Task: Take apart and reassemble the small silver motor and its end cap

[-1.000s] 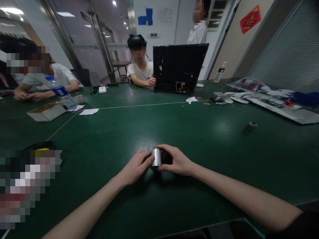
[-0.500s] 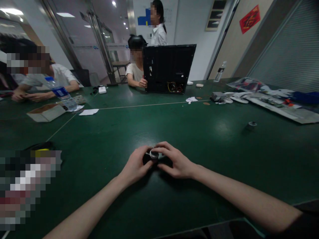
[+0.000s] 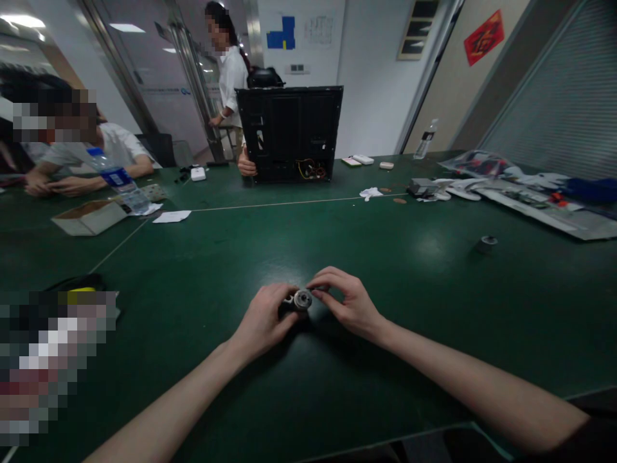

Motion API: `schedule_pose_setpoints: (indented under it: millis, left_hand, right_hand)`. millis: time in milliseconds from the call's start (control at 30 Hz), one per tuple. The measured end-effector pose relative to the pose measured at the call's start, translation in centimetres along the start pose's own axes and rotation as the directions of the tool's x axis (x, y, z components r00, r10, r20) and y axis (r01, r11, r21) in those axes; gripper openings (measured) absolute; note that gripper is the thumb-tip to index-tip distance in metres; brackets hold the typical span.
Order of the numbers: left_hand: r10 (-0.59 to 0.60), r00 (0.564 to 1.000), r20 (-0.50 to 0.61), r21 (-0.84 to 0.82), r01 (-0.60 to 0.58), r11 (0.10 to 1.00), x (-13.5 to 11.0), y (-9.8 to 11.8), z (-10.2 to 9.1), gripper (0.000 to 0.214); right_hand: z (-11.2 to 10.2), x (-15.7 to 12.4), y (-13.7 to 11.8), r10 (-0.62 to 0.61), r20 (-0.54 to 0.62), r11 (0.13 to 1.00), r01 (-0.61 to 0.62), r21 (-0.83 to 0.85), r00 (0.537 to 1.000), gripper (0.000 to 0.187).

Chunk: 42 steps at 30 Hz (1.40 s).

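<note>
A small round metal part, silvery with a dark, ring-shaped top face, is gripped between the thumb and fingers of my left hand. A light-coloured bit sticks out on its left side. My right hand is just right of the part, its thumb and fingertips pinched together close to the rim. Whether those fingertips touch the part or hold something small, I cannot tell. Farther right on the green table stands another small metal cylinder, away from both hands.
Across the table a person's hand steadies a black panel with exposed wires. At left are an open box, a water bottle and a seated person. Bags and parts lie at right; a person in white stands behind.
My right hand has drawn back slightly right and pinched its fingers, uncovering the metal part's top. The black panel has shifted left, and the standing person has moved left.
</note>
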<state>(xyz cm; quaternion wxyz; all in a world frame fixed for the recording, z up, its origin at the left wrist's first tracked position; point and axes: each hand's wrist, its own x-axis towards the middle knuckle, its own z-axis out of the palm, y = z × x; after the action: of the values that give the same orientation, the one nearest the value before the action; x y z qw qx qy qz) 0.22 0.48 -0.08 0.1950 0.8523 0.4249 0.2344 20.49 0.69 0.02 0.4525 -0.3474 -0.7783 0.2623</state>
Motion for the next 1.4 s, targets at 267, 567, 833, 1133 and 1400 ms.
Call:
schedule_pose_setpoints:
  millis: [267, 567, 833, 1133, 1400]
  left_hand:
    - [-0.068, 0.996, -0.050, 0.042, 0.070, 0.997, 0.1, -0.1, 0.0, 0.028]
    - [-0.074, 0.995, -0.067, 0.050, 0.077, 0.996, 0.2, 0.2, 0.1, 0.028]
    - [-0.087, 0.994, -0.068, 0.010, 0.087, 0.996, 0.2, 0.4, 0.1, 0.033]
    - [-0.081, 0.996, -0.035, -0.077, 0.078, 0.994, -0.2, 0.6, 0.1, 0.061]
    - [-0.055, 0.998, -0.014, -0.079, 0.054, 0.995, -0.2, 0.5, 0.2, 0.069]
  right_hand:
    - [-0.4, 0.1, 2.1, 0.070, 0.134, 0.988, -0.050, -0.149, 0.988, 0.013]
    - [-0.2, -0.3, 3.2, 0.060, 0.319, 0.944, 0.049, -0.325, 0.946, 0.013]
    - [-0.3, -0.3, 2.8, 0.071, 0.286, 0.963, 0.010, -0.271, 0.956, 0.026]
    - [1.4, 0.0, 2.1, 0.074, 0.307, 0.985, -0.022, -0.168, 0.949, 0.040]
    - [-0.8, 1.4, 1.3, 0.100, 0.049, 0.993, -0.096, -0.064, 0.994, 0.025]
